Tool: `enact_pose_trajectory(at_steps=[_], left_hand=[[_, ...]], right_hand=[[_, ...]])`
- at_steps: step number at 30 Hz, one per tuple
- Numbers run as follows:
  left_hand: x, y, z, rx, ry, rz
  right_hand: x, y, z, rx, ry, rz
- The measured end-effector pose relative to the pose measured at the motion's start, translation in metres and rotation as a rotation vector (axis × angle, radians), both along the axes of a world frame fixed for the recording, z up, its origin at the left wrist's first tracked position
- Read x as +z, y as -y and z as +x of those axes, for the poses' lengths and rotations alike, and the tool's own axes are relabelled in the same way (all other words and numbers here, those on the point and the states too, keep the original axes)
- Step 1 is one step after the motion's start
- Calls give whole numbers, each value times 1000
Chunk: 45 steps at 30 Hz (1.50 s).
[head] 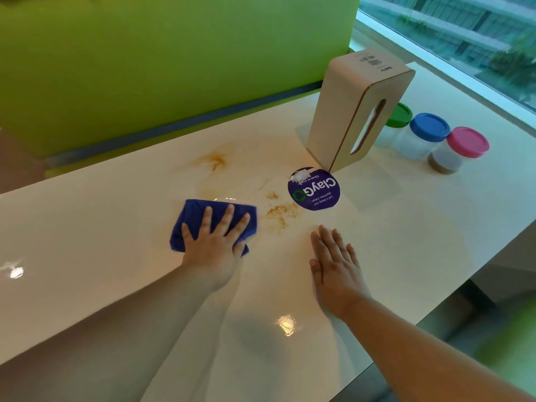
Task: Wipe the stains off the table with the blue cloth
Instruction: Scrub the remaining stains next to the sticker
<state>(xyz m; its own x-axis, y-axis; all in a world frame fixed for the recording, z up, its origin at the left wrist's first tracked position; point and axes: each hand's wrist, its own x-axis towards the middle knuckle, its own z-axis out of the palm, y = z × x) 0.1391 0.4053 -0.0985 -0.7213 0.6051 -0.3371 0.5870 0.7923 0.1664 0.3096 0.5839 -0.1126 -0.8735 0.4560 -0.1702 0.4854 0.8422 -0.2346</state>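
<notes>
The glossy white table (87, 256) ran along a green partition (145, 68), with a window (464, 39) at its far right end. A round purple sticker (314, 190) lay on the tabletop. Just behind the sticker stood an upright beige tissue box (356, 111), and beyond that box, further right of the sticker, sat three clear jars with a green lid (401, 114), a blue lid (429, 127) and a pink lid (467, 142). Tan crumbs (282, 212) were scattered just left of the sticker, and an orange-brown stain (216, 162) was smeared further left and behind it. The blue cloth (197, 216), a deep-blue, fuzzy, folded pad, lay flat on the table well left of the sticker, near the crumbs. The left hand (213, 245) pressed down on the cloth with its fingers straight and spread. The right hand (336, 265) rested palm-down on the bare surface in front of the sticker, fingers straight and close together, holding nothing.
</notes>
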Motion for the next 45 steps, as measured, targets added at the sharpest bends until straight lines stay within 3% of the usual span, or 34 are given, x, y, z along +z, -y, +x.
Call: enact_pose_trajectory(at_steps=[3, 5, 8, 12, 15, 18, 20, 23, 28, 33, 38, 43, 45], left_hand=[[2, 20, 10, -181, 136, 76], [9, 31, 10, -123, 259, 315], [25, 39, 12, 128, 190, 736], [35, 49, -5, 584, 246, 837], [34, 60, -25, 610, 74, 679], [34, 58, -33, 310, -174, 576], [23, 52, -33, 67, -93, 453], [-3, 48, -23, -7, 7, 208], [-16, 41, 19, -250, -18, 180], [-16, 24, -5, -13, -36, 173], [-18, 30, 18, -284, 6, 197], [-16, 23, 3, -57, 14, 192], [-13, 13, 13, -79, 25, 176]], right_hand=[[-1, 0, 1, -5, 9, 4], [0, 1, 1, -7, 6, 1], [-1, 1, 1, -1, -6, 4], [-4, 0, 2, 2, -13, 6], [-5, 0, 2, -4, -14, 10], [-5, 0, 2, -8, -14, 9], [-4, 0, 2, -5, -11, 8], [-4, 0, 2, -5, -10, 7], [-5, 1, 2, -9, -22, 2], [-2, 1, 1, -15, -7, 9], [-3, 0, 1, -10, -5, 2], [-2, 2, 2, -8, -21, 9], [-2, 2, 2, -10, -12, 10]])
